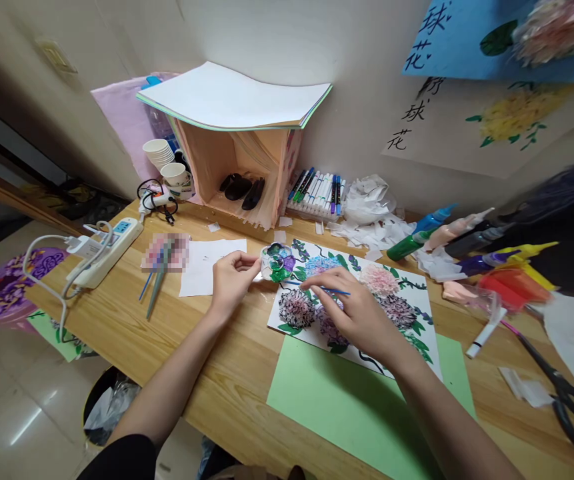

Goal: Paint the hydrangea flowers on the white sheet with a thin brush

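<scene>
Head view: the left hand's [231,280] fingers pinch a paint-smeared palette [277,265] at the left edge of a flower painting [377,279] on the counter [237,380]; the right hand's [354,310] fingers are clamped on a blue paintbrush [338,291].

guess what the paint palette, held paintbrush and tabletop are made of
Paint palette: probably pale or clear plastic, going by its shiny, rounded wells, though paint covers most of it.
Held paintbrush: smooth blue handle, perhaps plastic or painted wood; too small to tell.
Tabletop: seems wood or wood-look laminate, with visible grain and a soft sheen.
</scene>
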`<state>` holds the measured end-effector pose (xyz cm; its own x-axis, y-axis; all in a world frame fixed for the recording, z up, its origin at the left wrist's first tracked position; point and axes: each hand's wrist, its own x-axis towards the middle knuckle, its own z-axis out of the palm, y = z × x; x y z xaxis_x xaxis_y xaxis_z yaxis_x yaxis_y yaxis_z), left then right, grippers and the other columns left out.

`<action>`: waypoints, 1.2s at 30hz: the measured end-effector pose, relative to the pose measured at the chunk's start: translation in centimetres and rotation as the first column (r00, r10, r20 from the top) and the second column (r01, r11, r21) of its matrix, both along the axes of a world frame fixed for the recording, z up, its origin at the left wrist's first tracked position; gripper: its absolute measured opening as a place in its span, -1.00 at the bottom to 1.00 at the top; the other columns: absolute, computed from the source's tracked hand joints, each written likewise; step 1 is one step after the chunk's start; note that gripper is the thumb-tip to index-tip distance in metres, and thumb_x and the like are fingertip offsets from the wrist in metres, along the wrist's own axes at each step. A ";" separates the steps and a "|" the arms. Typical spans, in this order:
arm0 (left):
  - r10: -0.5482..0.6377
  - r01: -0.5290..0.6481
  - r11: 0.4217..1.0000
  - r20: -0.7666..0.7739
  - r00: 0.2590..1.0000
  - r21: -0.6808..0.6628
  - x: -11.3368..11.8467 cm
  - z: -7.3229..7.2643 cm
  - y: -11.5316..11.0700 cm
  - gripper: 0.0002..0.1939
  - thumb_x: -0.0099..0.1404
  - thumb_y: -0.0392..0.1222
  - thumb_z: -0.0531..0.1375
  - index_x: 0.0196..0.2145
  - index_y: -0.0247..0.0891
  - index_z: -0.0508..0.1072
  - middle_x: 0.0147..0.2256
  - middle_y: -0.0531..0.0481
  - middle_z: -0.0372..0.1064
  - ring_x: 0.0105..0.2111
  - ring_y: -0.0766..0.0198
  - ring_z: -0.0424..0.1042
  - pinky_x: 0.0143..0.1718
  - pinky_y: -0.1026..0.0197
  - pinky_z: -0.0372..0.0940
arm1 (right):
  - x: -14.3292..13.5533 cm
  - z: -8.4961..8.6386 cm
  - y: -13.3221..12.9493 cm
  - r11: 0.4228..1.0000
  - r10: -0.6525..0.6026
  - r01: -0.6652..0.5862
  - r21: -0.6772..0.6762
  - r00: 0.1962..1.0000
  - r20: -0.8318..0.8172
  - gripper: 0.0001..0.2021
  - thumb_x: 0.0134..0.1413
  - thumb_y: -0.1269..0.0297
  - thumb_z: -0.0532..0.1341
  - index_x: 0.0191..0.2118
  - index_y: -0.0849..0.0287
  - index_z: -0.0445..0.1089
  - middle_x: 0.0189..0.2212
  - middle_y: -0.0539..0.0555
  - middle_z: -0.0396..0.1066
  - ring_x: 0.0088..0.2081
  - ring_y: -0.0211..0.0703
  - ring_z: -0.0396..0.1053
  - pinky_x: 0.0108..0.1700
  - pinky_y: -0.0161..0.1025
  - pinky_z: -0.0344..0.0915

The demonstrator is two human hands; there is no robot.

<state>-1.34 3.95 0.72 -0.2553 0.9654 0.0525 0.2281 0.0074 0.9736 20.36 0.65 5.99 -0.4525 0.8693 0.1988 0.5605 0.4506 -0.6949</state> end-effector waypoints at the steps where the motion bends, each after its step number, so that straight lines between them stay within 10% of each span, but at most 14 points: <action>1: 0.000 0.000 1.000 0.001 1.000 0.001 0.0 0.0 0.0 -0.84 0.03 -0.16 0.30 -0.48 -0.33 0.48 -0.46 -0.06 0.53 -0.43 0.23 0.51 -0.35 0.26 0.39 | 0.0 0.0 0.0 1.000 -0.019 0.019 0.015 1.000 -0.007 -0.76 0.26 0.32 0.00 -0.12 0.05 0.40 -0.22 0.08 0.45 -0.12 -0.08 0.31 -0.11 -0.08 0.30; 36: 0.007 -0.007 1.000 0.007 1.000 -0.014 -0.2 -0.1 0.1 -0.83 0.03 -0.14 0.31 -0.47 -0.32 0.49 -0.46 -0.06 0.53 -0.43 0.22 0.51 -0.36 0.25 0.39 | 0.0 -0.5 0.4 1.000 -0.012 0.011 -0.012 0.999 -0.048 -0.75 0.27 0.33 0.00 -0.12 0.01 0.41 -0.20 0.07 0.46 -0.10 -0.06 0.31 -0.07 -0.03 0.30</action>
<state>-1.53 4.01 0.62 -0.2628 0.9641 0.0370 0.2207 0.0228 0.9751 20.37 1.07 5.54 -0.4327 0.8768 0.2096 0.5314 0.4359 -0.7263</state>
